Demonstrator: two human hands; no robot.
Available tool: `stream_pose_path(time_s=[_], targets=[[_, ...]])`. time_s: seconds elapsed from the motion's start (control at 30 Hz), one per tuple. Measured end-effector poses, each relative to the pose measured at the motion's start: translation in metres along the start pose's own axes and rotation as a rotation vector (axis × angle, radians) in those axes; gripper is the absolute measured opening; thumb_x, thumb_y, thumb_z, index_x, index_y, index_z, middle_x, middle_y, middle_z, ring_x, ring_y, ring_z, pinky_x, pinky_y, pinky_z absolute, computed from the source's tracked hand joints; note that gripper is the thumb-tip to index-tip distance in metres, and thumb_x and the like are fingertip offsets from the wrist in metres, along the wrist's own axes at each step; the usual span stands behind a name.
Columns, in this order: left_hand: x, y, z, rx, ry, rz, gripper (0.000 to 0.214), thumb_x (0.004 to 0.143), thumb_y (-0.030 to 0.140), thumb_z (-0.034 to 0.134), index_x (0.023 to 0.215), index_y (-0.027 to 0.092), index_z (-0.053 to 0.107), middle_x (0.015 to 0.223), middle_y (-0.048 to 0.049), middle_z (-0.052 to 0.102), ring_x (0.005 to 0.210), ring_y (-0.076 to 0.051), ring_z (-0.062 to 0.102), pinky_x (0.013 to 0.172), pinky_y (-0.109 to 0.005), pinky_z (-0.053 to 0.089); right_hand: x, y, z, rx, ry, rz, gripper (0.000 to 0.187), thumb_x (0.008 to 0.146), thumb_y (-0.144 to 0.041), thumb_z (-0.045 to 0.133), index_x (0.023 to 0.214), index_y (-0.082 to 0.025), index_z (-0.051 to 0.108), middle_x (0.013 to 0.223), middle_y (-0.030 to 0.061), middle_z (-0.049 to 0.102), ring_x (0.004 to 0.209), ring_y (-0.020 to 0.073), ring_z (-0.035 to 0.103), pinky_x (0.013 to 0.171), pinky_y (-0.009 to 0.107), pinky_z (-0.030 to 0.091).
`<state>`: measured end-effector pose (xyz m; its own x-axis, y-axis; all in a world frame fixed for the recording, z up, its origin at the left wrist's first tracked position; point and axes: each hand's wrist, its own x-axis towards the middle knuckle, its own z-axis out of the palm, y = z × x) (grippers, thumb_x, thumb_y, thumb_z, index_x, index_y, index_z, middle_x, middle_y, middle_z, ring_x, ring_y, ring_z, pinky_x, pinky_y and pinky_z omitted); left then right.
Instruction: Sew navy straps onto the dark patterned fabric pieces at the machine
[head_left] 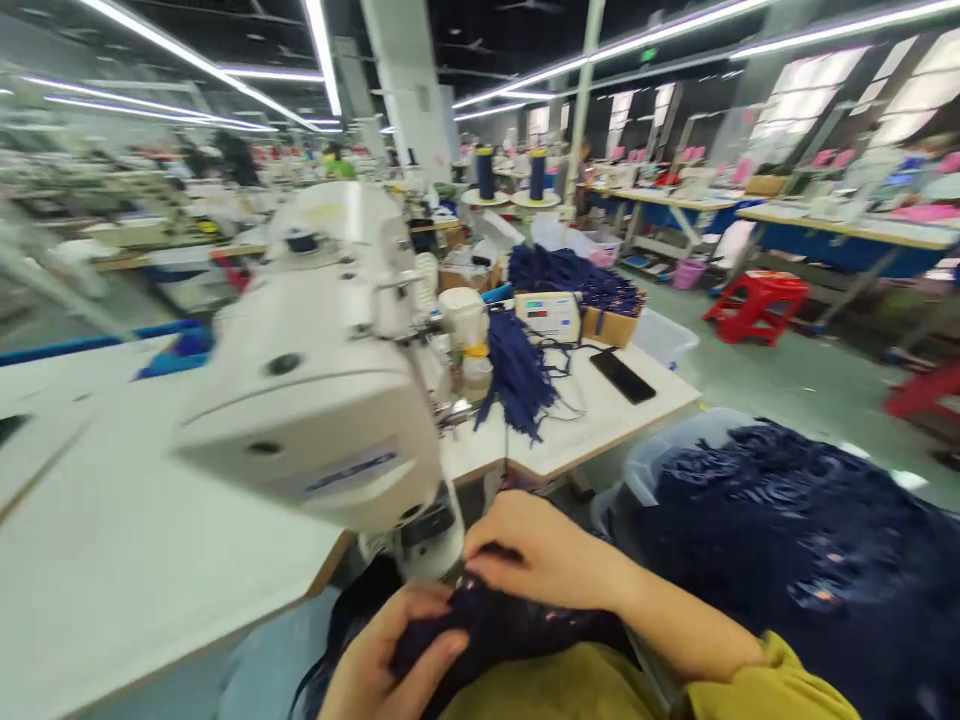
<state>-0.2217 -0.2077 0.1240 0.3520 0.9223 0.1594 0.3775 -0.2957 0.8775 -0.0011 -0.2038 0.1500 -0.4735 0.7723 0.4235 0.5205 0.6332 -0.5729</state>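
Observation:
My left hand [382, 655] is closed on a piece of dark navy fabric [495, 630] low in the view, thumb over its edge. My right hand [536, 550] is curled over the same fabric from above, fingers pinching it just in front of the white sewing machine [315, 370]. The fabric lies in my lap, below the machine's head. The view is blurred by motion.
A white work table [135, 560] carries the machine. Behind it lie a bundle of navy strips [517, 375], a white cup [465, 315], a control box [547, 315] and a black phone [622, 377]. A bin heaped with navy fabric [787, 530] stands at right. Red stools [757, 305] stand in the aisle.

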Motion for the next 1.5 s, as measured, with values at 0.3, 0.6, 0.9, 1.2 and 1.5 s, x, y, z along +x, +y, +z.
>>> stream_pose_path(time_s=[0.3, 0.6, 0.9, 1.2, 1.5], targets=[[-0.008, 0.015, 0.018, -0.351, 0.125, -0.313, 0.02, 0.077, 0.034, 0.068, 0.079, 0.021, 0.053, 0.08, 0.0013, 0.065, 0.071, -0.012, 0.057, 0.065, -0.02, 0.046, -0.029, 0.006, 0.039, 0.488, -0.045, 0.277, 0.042, 0.101, -0.047, 0.035, 0.091, -0.021, 0.066, 0.091, 0.0034, 0.065, 0.088, 0.018, 0.059, 0.08, 0.028, 0.044], [-0.006, 0.022, 0.031, -0.261, 0.185, -0.224, 0.019, 0.075, 0.031, 0.067, 0.07, 0.02, 0.053, 0.064, 0.0036, 0.055, 0.06, -0.011, 0.049, 0.056, -0.019, 0.041, -0.033, -0.007, 0.061, 1.09, 0.23, 0.571, 0.018, 0.088, -0.039, 0.065, 0.102, -0.028, 0.063, 0.098, -0.001, 0.062, 0.095, 0.0152, 0.058, 0.086, 0.023, 0.047], [-0.014, 0.013, 0.04, -0.214, 0.157, -0.227, 0.013, 0.084, 0.033, 0.06, 0.089, 0.023, 0.054, 0.067, 0.0053, 0.06, 0.053, -0.011, 0.058, 0.052, -0.02, 0.044, -0.024, -0.013, 0.069, 0.721, 0.494, 0.532, 0.017, 0.088, -0.039, 0.063, 0.084, -0.022, 0.064, 0.078, -0.0001, 0.065, 0.069, 0.013, 0.062, 0.063, 0.019, 0.052], [-0.014, 0.01, 0.036, -0.066, 0.168, -0.069, 0.007, 0.086, 0.026, 0.061, 0.088, 0.023, 0.067, 0.083, 0.0008, 0.069, 0.072, -0.013, 0.062, 0.066, -0.021, 0.046, -0.022, -0.013, 0.061, 0.559, 0.368, 0.6, 0.022, 0.087, -0.043, 0.062, 0.085, -0.022, 0.066, 0.079, 0.0009, 0.07, 0.072, 0.0156, 0.065, 0.066, 0.02, 0.052], [-0.015, 0.01, 0.03, -0.23, 0.121, -0.237, 0.015, 0.086, 0.036, 0.061, 0.089, 0.022, 0.066, 0.085, 0.0012, 0.069, 0.079, -0.015, 0.061, 0.074, -0.024, 0.045, -0.015, -0.008, 0.037, 0.759, 0.029, 0.604, 0.023, 0.092, -0.043, 0.056, 0.1, -0.024, 0.065, 0.091, -0.0003, 0.066, 0.083, 0.014, 0.059, 0.08, 0.02, 0.048]])
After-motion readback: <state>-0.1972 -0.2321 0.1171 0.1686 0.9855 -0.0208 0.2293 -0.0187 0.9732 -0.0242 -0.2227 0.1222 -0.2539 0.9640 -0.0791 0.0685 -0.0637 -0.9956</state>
